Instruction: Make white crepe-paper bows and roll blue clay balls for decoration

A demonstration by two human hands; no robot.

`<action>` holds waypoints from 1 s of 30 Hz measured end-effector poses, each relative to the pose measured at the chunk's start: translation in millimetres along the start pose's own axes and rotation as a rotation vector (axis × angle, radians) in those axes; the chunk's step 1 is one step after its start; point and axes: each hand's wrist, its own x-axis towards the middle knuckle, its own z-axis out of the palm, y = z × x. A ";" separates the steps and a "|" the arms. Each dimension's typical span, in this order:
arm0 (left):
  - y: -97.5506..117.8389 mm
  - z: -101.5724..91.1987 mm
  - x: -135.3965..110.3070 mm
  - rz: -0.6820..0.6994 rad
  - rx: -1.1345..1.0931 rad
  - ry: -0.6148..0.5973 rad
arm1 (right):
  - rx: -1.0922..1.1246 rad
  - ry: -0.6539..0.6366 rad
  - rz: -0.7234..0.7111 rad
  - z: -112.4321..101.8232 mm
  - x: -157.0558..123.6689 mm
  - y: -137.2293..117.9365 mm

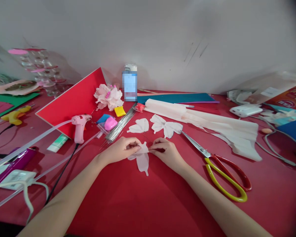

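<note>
Between my hands are pale pink-white crepe paper petals (142, 160), cut with narrow tips and overlapping one another. My left hand (122, 148) pinches the upper petal from its left side, thumb and forefinger closed on the paper. At that petal's right edge, the fingertips of my right hand (166, 152) are pinched together. A thin dark line, perhaps wire, shows just above the fingers. Just beyond lie more cut petals (165, 126) in loose groups. Scissors (207, 154) with one yellow and one red handle rest to the right of my right hand, blades toward the petals.
A pink glue gun (79, 127) and a bundle of metal wires (122, 124) lie to the left. Behind are a paper flower (109, 96), a leaning red board (74, 98) and an upright phone (130, 86). A long crepe paper strip (212, 126) stretches across the right.
</note>
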 end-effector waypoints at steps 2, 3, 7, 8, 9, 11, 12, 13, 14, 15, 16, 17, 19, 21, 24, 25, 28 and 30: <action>-0.5 -0.1 0.1 -0.002 0.006 -0.007 | 0.000 -0.003 0.000 -0.7 0.0 0.8; -0.6 -0.3 0.1 -0.004 0.009 -0.007 | 0.000 -0.004 0.000 -0.9 -0.1 1.0; -0.1 -1.0 -0.3 -0.021 0.016 -0.014 | -0.018 -0.008 -0.005 -0.5 -0.5 0.7; 0.2 -1.0 -0.5 -0.023 0.015 -0.019 | -0.025 -0.010 -0.012 -0.3 -0.5 0.8; 0.6 -1.0 -0.7 -0.023 0.014 -0.028 | -0.033 -0.013 -0.019 -0.1 -0.5 0.9; 1.8 -0.7 -1.2 -0.017 0.019 -0.044 | -0.048 -0.017 -0.032 0.1 -0.4 1.5; 2.7 -0.6 -1.6 -0.009 0.035 -0.047 | -0.054 -0.019 -0.034 0.2 -0.3 1.8; 3.9 -0.5 -2.1 0.003 0.060 -0.047 | -0.060 -0.019 -0.037 0.2 -0.2 2.2; 5.3 -0.5 -2.8 0.019 0.093 -0.042 | -0.066 -0.019 -0.041 0.2 -0.2 2.5; 6.8 -0.6 -3.7 0.036 0.130 -0.038 | -0.071 -0.019 -0.048 0.2 -0.2 2.6; 8.5 -0.6 -4.9 0.053 0.170 -0.039 | -0.076 -0.017 -0.056 0.3 -0.3 2.6; 10.2 -0.7 -6.2 0.069 0.207 -0.044 | -0.080 -0.014 -0.062 0.3 -0.5 2.5; 13.1 -0.3 -9.0 0.093 0.274 -0.060 | -0.087 -0.005 -0.069 0.6 -1.3 1.8; 15.2 0.8 -11.3 0.107 0.337 -0.063 | -0.087 -0.002 -0.066 0.9 -2.1 1.0; 16.2 3.0 -13.0 0.117 0.399 -0.045 | -0.082 -0.010 -0.069 1.5 -2.8 0.2; 16.0 3.7 -13.0 0.122 0.404 -0.044 | -0.079 -0.013 -0.072 1.6 -2.8 0.1; 14.5 5.1 -12.4 0.126 0.397 -0.046 | -0.081 -0.015 -0.085 2.1 -2.7 0.1; 13.4 5.5 -11.8 0.116 0.393 -0.042 | -0.087 -0.011 -0.094 2.3 -2.6 0.0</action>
